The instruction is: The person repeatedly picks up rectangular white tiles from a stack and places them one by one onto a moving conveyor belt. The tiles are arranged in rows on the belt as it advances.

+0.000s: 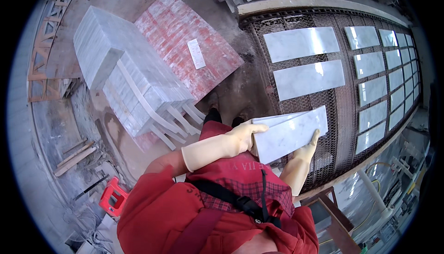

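While your gloved left hand (240, 138) and right hand (309, 150) clasp opposite ends of the marble tile (290, 134), treat it as heavy, rigid, slick, brittle.

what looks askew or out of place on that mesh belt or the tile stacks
Little stands out. The marble tiles on the mesh belt lie in even rows. The tile in the left hand and right hand is tilted against those rows, and several slabs lean splayed against the wrapped tile stack.
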`<state>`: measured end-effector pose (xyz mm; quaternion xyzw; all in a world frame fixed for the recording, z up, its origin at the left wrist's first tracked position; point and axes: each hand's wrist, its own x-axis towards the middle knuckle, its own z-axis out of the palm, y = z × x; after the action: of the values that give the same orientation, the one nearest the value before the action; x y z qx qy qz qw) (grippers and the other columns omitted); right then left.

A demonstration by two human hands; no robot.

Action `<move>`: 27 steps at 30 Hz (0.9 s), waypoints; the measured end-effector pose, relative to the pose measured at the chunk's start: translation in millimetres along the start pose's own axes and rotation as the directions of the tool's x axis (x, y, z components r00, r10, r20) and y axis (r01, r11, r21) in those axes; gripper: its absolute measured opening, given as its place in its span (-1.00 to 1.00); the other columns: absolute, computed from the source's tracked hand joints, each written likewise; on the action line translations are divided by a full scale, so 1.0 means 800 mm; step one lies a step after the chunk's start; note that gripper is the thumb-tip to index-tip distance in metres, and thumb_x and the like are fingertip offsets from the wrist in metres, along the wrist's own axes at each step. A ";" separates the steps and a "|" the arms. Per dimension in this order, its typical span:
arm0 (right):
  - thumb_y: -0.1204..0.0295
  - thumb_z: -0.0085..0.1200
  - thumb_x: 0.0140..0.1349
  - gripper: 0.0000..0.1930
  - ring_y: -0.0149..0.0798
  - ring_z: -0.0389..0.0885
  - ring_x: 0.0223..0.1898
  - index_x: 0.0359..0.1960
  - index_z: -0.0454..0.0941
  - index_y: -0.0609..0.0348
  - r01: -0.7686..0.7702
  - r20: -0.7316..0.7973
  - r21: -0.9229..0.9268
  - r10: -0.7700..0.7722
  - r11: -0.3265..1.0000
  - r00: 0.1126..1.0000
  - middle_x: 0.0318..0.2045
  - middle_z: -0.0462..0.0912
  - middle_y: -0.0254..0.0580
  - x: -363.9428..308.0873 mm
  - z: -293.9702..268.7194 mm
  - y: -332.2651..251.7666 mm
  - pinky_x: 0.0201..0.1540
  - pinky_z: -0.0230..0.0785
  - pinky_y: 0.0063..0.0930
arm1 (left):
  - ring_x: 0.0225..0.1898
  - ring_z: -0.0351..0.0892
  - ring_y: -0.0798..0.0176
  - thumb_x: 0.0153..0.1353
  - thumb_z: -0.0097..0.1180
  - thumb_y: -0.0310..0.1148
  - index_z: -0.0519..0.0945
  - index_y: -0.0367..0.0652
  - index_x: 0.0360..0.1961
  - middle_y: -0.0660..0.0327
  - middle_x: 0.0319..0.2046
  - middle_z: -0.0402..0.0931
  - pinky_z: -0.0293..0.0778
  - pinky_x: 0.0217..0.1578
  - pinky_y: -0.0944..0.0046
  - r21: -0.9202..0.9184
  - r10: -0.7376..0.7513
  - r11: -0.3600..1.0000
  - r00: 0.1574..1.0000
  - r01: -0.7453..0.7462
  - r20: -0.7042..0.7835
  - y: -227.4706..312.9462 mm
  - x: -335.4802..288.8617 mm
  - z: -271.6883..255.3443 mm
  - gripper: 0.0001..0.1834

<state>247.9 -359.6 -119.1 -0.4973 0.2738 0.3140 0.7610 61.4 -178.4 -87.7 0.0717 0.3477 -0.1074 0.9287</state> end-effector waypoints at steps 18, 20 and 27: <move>-0.05 0.17 0.42 -0.35 -0.15 0.71 0.06 0.26 0.53 0.31 -0.082 0.057 -0.355 0.109 0.931 0.992 0.10 0.70 -0.05 -0.108 -0.017 0.020 0.13 0.52 -0.21 | 0.36 0.41 -0.22 0.38 0.13 -0.45 0.32 -0.23 0.44 -0.09 0.35 0.41 0.33 0.31 -0.47 0.157 -0.072 0.985 0.996 0.079 -0.046 0.008 0.020 0.005 -0.38; 0.11 0.24 0.41 -0.45 -0.16 0.73 0.05 0.23 0.54 0.29 -0.077 0.078 -0.133 0.088 0.988 0.993 0.09 0.71 -0.04 -0.106 -0.024 0.022 0.15 0.57 -0.19 | 0.38 0.38 -0.26 0.39 0.10 -0.44 0.28 -0.23 0.47 -0.12 0.38 0.37 0.31 0.32 -0.49 0.138 -0.090 0.987 0.994 0.082 0.055 0.007 0.015 0.004 -0.36; 0.21 0.19 0.44 -0.57 -0.19 0.78 -0.09 0.16 0.58 0.29 -0.089 0.097 0.042 0.084 0.995 0.992 -0.02 0.75 -0.06 -0.095 -0.043 0.019 0.02 0.65 -0.23 | 0.38 0.35 -0.36 0.33 0.14 -0.47 0.24 -0.23 0.49 -0.16 0.40 0.33 0.31 0.28 -0.59 0.062 -0.133 0.989 0.991 0.131 0.026 0.002 0.020 -0.008 -0.29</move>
<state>183.2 -402.2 -84.6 -0.4515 0.2657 0.3636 0.7703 69.4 -178.1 -102.5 0.0748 0.3345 -0.1803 0.9220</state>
